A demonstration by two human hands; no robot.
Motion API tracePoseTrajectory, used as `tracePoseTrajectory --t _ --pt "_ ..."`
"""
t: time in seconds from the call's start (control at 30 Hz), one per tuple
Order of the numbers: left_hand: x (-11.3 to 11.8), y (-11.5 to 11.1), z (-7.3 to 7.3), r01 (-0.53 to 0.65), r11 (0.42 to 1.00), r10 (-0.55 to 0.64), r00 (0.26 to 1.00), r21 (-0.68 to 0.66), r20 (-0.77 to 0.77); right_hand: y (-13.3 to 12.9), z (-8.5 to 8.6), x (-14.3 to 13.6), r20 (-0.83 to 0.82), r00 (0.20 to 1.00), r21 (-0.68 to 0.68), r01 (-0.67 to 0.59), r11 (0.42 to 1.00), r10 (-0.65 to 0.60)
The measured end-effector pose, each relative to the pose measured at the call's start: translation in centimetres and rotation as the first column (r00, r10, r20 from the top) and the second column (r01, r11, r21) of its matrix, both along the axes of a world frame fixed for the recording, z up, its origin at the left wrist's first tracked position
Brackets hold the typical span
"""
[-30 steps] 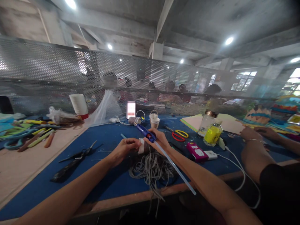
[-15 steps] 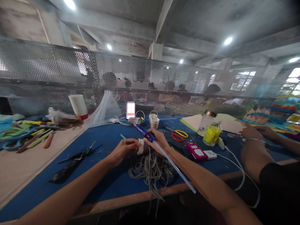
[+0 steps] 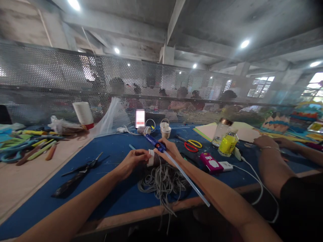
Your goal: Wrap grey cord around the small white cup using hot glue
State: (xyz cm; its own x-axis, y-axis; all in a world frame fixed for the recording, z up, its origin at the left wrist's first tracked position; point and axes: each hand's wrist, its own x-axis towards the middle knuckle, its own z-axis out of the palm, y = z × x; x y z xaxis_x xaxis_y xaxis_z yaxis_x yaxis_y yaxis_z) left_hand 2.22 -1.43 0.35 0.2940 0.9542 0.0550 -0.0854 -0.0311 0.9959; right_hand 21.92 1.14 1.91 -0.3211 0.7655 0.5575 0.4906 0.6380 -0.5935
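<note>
My left hand (image 3: 133,162) is closed, its thumb and fingers pinched at the white rim of a small paper cup (image 3: 151,158) lying on its side. Grey cord is wrapped round the cup's wall. My right hand (image 3: 172,148) is wrapped round a blue hot glue gun (image 3: 154,142), whose nozzle points away and to the left. A long clear glue stick (image 3: 189,179) runs out of the gun's back over my right forearm. Below the cup, a loose heap of grey cord (image 3: 163,183) spills over the table's front edge. The right fingertips are partly hidden.
Black-handled pliers (image 3: 78,176) lie left, scissors (image 3: 190,144) right of centre. A purple box (image 3: 211,163) with a white charger and cable, and a yellow-liquid bottle (image 3: 227,144), stand right. A small white bucket (image 3: 165,129) is behind. A co-worker's arm (image 3: 271,161) reaches in at right.
My hands, the cup and the glue gun hold nearly the same positions. The co-worker's near hand at right has shifted slightly left.
</note>
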Motion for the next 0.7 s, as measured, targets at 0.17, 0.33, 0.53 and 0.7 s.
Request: tracePoseTrajectory --t 0.17,0.33,0.53,0.7 --pt "-0.04 0.06 -0.14 0.001 1.0 -0.001 1.0 0.016 -0.011 0.06 0.06 0.19 -0.01 1.0 -0.022 -0.022 1.0 0.021" --pt "-0.11 0.17 -0.28 0.025 0.999 -0.025 1.0 0.026 0.005 0.01 0.17 0.2 -0.028 1.0 -0.055 -0.011 0.998 0.009" --pt "-0.24 0.16 -0.34 0.042 0.999 -0.042 0.999 0.017 0.003 0.19 0.09 0.11 -0.051 0.998 -0.074 -0.028 0.997 0.024" --pt "-0.25 0.17 -0.3 0.045 0.999 -0.045 0.999 0.023 -0.003 0.31 -0.07 0.08 -0.074 0.997 -0.083 -0.032 0.996 0.026"
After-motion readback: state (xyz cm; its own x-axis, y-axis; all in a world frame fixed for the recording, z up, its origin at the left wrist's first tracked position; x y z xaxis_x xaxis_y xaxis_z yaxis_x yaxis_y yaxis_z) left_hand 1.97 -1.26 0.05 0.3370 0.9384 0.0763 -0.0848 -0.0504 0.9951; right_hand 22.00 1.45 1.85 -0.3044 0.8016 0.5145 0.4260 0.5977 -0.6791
